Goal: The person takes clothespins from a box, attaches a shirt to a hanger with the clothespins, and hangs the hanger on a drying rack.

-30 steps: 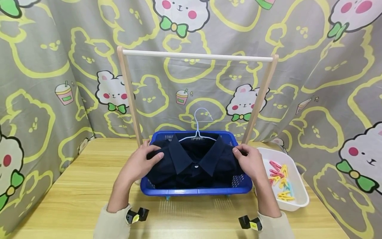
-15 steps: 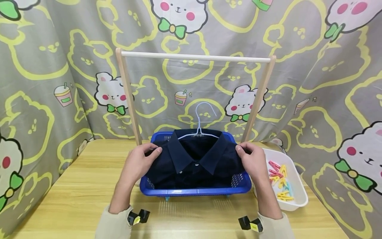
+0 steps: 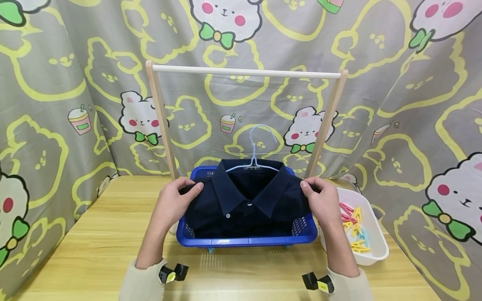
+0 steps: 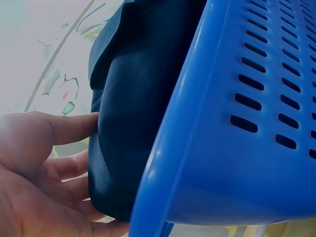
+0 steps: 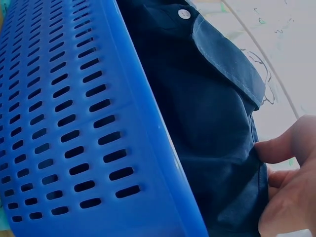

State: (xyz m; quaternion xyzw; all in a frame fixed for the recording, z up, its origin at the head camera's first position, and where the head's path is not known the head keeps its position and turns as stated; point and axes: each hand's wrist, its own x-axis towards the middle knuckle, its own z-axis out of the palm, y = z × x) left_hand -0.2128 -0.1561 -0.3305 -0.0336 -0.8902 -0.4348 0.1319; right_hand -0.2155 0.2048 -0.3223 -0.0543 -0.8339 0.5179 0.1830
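Note:
A dark navy collared shirt [image 3: 246, 223] lies partly in a blue perforated basket [image 3: 248, 241], its collar and shoulders raised above the back rim. Inside the collar sits a pale wire hanger [image 3: 254, 151], hook pointing up. My left hand [image 3: 176, 205] pinches the shirt's shoulder on the left, thumb in front and fingers behind. At the opposite shoulder, my right hand [image 3: 323, 205] pinches the cloth the same way. Both wrist views show thumb and fingers on the fabric beside the basket wall. The hanger's arms are hidden within the shirt.
Behind the basket stands a wooden rack with a white crossbar [image 3: 246, 72]. To the right, a white tray [image 3: 380, 251] holds several red, yellow and blue clothespins [image 3: 359, 246]. A patterned curtain [image 3: 203, 104] hangs behind the wooden table [image 3: 101, 234].
Both hands now pinch the shirt's shoulders, which have risen a little. The collar and hanger have come up with them, and the hook has shifted slightly to the right.

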